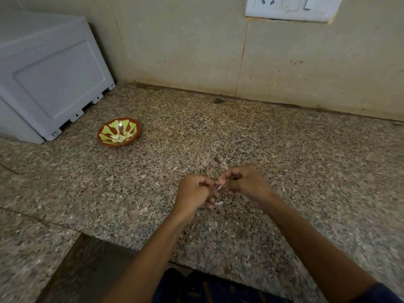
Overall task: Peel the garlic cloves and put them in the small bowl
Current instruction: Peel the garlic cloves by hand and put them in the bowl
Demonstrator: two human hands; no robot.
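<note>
Both hands working 1 garlic clove [217, 186]

Left hand [194, 191] and right hand [244, 184] pinch it together above the surface [284, 149]; peeled cloves [119, 137] sit in the small bowl [102, 138].

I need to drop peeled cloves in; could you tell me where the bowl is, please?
The bowl sits on the counter, far left of both hands, beside the white appliance.

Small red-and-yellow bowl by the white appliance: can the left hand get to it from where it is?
Probably yes. Only bare speckled granite counter lies between the left hand and the small red-and-yellow bowl, though that hand is busy pinching a garlic clove.
</note>
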